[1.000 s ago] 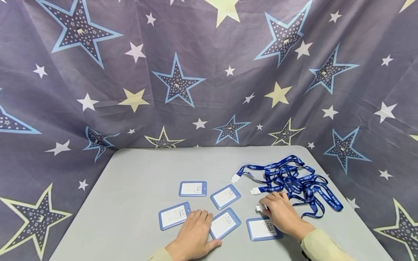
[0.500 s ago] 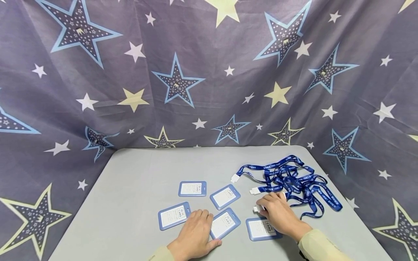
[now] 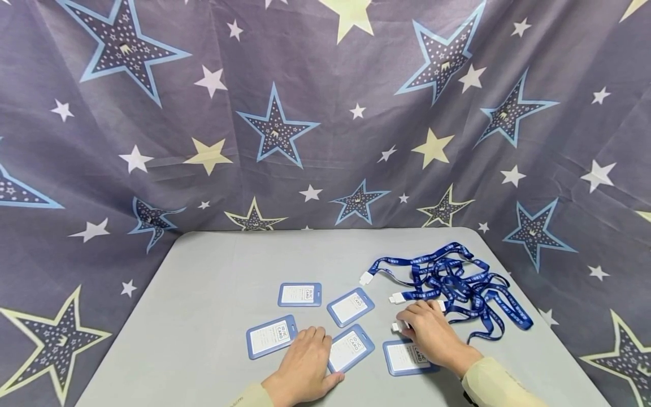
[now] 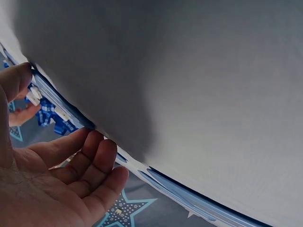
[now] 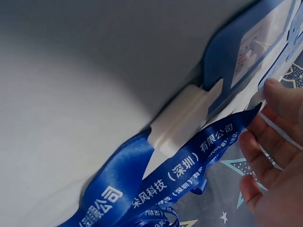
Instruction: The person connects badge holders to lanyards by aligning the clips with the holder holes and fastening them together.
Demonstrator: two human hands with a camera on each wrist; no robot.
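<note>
My right hand (image 3: 432, 333) pinches the white plastic end of a blue lanyard between thumb and fingertips, over the top edge of a blue-framed ID card holder (image 3: 402, 357) lying flat. In the right wrist view, the printed blue strap (image 5: 215, 139) runs to the fingertips, while another white clip (image 5: 182, 120) lies nearer the camera. My left hand (image 3: 304, 364) rests on the table, fingers relaxed, its thumb and fingertips at the edges of a second card holder (image 3: 351, 349). A third card holder (image 3: 271, 337) lies to that hand's left, partly behind the fingers.
Two more card holders, one upper left (image 3: 300, 294) and one in the middle (image 3: 351, 307), lie farther back. Several tangled blue lanyards (image 3: 458, 282) cover the table's right side, with white clips (image 3: 366, 277) pointing left. A star-patterned cloth (image 3: 325, 113) hangs behind the grey table (image 3: 203, 294).
My right hand has shifted slightly left with the pinched lanyard end, and a white clip shows behind its knuckles. The left hand has barely moved; the card holders lie as before.
</note>
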